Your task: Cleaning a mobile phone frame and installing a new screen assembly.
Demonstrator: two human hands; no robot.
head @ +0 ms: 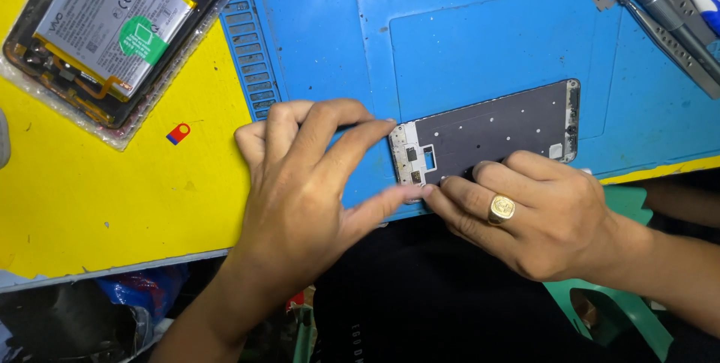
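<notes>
Grey-black phone mid-frame [491, 132] is lying on the blue repair mat [465, 40] at the bench's near edge. Left hand [300, 183] is pinching its left end, grip spread; right hand [540, 213] is pressing fingertips along its lower edge. Risk: uneven pressure bending the thin frame, or sliding it off the edge.

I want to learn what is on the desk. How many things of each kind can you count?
Hands: 2, left hand and right hand, both touching the phone frame
Phone frame: 1
Opened phone with battery: 1
Blue work mat: 1
Gold ring: 1
Total: 6
</notes>
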